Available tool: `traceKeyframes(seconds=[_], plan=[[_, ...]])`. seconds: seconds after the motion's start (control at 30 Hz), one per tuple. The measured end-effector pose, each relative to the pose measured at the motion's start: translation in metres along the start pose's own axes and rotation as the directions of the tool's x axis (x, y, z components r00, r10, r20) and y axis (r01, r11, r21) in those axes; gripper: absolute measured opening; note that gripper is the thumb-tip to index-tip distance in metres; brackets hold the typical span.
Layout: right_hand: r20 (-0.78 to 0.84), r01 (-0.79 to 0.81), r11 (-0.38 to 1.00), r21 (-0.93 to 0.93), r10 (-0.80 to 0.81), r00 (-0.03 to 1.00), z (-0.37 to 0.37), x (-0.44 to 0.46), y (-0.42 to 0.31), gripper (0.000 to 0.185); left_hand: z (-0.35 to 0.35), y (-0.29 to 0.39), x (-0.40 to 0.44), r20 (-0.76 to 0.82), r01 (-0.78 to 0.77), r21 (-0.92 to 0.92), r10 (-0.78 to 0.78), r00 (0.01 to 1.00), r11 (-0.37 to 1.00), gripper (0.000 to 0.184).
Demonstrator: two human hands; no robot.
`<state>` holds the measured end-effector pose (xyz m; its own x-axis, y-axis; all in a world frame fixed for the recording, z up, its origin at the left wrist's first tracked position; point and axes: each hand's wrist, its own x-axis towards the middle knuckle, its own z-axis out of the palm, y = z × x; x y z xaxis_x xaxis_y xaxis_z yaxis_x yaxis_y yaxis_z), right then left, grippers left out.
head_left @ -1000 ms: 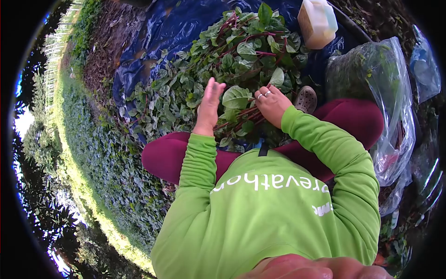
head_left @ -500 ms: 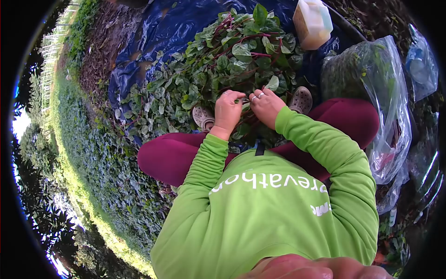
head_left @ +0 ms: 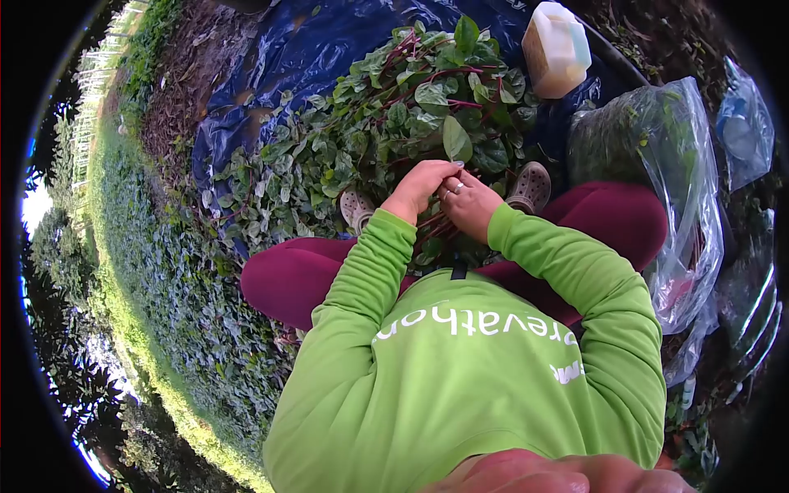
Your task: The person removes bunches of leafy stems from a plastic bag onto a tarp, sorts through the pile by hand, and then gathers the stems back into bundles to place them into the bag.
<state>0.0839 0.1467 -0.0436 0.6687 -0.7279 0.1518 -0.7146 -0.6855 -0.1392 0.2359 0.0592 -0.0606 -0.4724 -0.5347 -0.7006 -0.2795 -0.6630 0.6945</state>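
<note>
My left hand [head_left: 417, 187] and my right hand [head_left: 472, 205] meet above the near side of a heap of leafy greens [head_left: 411, 107] with purple-red stems. One broad green leaf [head_left: 457, 140] stands up just beyond my fingertips. Its stem runs into my closed fingers and is mostly hidden there. Both hands are pinched together around it, the left fingertips touching the right fingers. A ring shows on my right hand. Below the hands, reddish cut stems [head_left: 436, 234] lie between my legs.
Under the heap is a blue plastic sheet [head_left: 308, 49]. A cut plastic jug [head_left: 557, 53] stands at the upper right. Further right are a clear bag of greens [head_left: 629, 123] and another clear plastic bag [head_left: 744, 123]. Low leafy plants [head_left: 181, 271] grow at left.
My hands were slightly apart and have come together. The leaf beside my right hand has swung to the left and now points up beyond the fingertips.
</note>
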Motion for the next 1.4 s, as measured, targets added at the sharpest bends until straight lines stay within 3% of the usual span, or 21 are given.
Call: traceKeyframes(seconds=[0.03, 0.13, 0.27, 0.33, 0.4, 0.47, 0.5, 0.53, 0.57, 0.63, 0.67, 0.7, 0.73, 0.83, 0.9, 1.0, 1.07, 1.17, 1.2, 1.27, 1.4], plan=[[-0.014, -0.024, 1.0, -0.002, 0.024, 1.0, -0.002, -0.002, 0.0, 0.023, 0.003, -0.008, 0.007, 0.016, -0.016, -0.198, 0.019, 1.0, 0.98, 0.031], [0.052, -0.049, 0.999, -0.018, 0.05, 0.997, -0.007, -0.002, 0.002, 0.024, 0.01, -0.024, 0.017, -0.033, -0.116, -0.311, 0.112, 0.993, 0.943, 0.024], [0.168, -0.008, 0.999, -0.045, 0.016, 0.986, 0.0, 0.002, 0.006, 0.024, 0.017, -0.033, 0.018, -0.219, -0.273, -0.2, 0.228, 0.949, 0.941, 0.024], [0.146, -0.056, 0.998, 0.015, 0.054, 0.988, -0.003, 0.002, 0.005, 0.022, -0.004, -0.035, 0.027, -0.487, -0.53, -0.04, 0.446, 0.751, 0.847, 0.025], [0.128, -0.108, 0.991, 0.074, 0.097, 0.987, -0.008, 0.001, 0.002, 0.021, -0.062, -0.013, 0.023, -0.775, -0.595, -0.222, 0.23, 0.588, 0.772, 0.041], [0.148, -0.149, 0.988, -0.026, 0.151, 0.977, -0.014, 0.002, 0.002, 0.018, -0.113, 0.007, 0.014, -0.868, -0.673, -0.433, -0.077, 0.49, 0.6, 0.063], [0.149, -0.159, 0.987, -0.015, 0.16, 0.976, -0.019, 0.002, 0.004, 0.017, -0.112, 0.015, 0.019, -0.869, -0.672, -0.428, -0.072, 0.489, 0.604, 0.063], [0.14, -0.163, 0.987, -0.01, 0.163, 0.977, -0.018, 0.003, 0.007, 0.017, -0.111, 0.024, 0.023, -0.867, -0.626, -0.267, 0.101, 0.488, 0.732, 0.066], [0.184, -0.175, 0.985, -0.007, 0.173, 0.968, -0.016, 0.004, 0.01, 0.017, -0.11, 0.032, 0.029, -0.824, -0.569, -0.081, 0.267, 0.5, 0.818, 0.07], [0.227, -0.192, 0.981, -0.003, 0.188, 0.956, -0.013, 0.006, 0.01, 0.017, -0.096, 0.032, 0.07, -0.482, -0.589, 0.389, 0.701, 0.526, 0.709, 0.046], [0.218, -0.208, 0.978, 0.015, 0.2, 0.955, -0.01, 0.006, 0.011, 0.016, -0.066, 0.049, 0.065, -0.333, -0.432, 0.689, 0.783, 0.525, 0.582, 0.033], [0.212, -0.224, 0.974, 0.032, 0.212, 0.954, -0.007, 0.006, 0.012, 0.016, -0.055, 0.051, 0.085, -0.034, -0.421, 0.881, 0.916, 0.4, 0.216, 0.026], [0.209, -0.239, 0.97, 0.048, 0.224, 0.952, -0.006, 0.006, 0.014, 0.017, -0.039, 0.054, 0.096, 0.12, -0.393, 0.919, 0.923, 0.366, 0.036, 0.021], [0.157, -0.349, 0.937, 0.019, 0.342, 0.926, -0.004, 0.008, 0.019, 0.015, -0.02, 0.055, 0.119, 0.226, -0.293, 0.949, 0.904, 0.363, -0.12, 0.013], [0.213, -0.374, 0.927, -0.03, 0.372, 0.904, -0.009, 0.008, 0.026, 0.013, -0.021, 0.06, 0.127, 0.272, -0.095, 0.961, 0.839, 0.47, -0.259, 0.01], [0.233, -0.423, 0.903, -0.081, 0.429, 0.872, -0.019, 0.012, 0.032, 0.011, -0.02, 0.058, 0.112, 0.273, -0.083, 0.962, 0.886, 0.374, -0.261, 0.01], [0.203, -0.45, 0.89, -0.081, 0.456, 0.866, -0.025, 0.015, 0.034, 0.01, -0.014, 0.056, 0.082, 0.279, -0.1, 0.96, 0.872, 0.402, -0.261, 0.01], [-0.089, -0.401, 0.914, -0.065, 0.395, 0.914, -0.025, 0.015, 0.035, 0.023, -0.015, 0.041, 0.057, 0.07, -0.273, 0.954, 0.796, 0.602, 0.122, 0.012], [-0.089, -0.398, 0.915, -0.063, 0.392, 0.916, -0.023, 0.015, 0.036, 0.023, -0.014, 0.038, 0.049, 0.067, -0.27, 0.955, 0.796, 0.602, 0.124, 0.012], [-0.159, -0.371, 0.915, -0.158, 0.348, 0.924, -0.021, 0.016, 0.039, 0.027, -0.009, 0.033, 0.036, -0.016, -0.35, 0.846, 0.675, 0.737, 0.402, 0.015], [-0.015, -0.446, 0.886, -0.126, 0.448, 0.894, -0.005, 0.013, 0.037, 0.024, 0.006, 0.025, 0.026, -0.023, -0.413, 0.775, 0.675, 0.737, 0.478, 0.015]])
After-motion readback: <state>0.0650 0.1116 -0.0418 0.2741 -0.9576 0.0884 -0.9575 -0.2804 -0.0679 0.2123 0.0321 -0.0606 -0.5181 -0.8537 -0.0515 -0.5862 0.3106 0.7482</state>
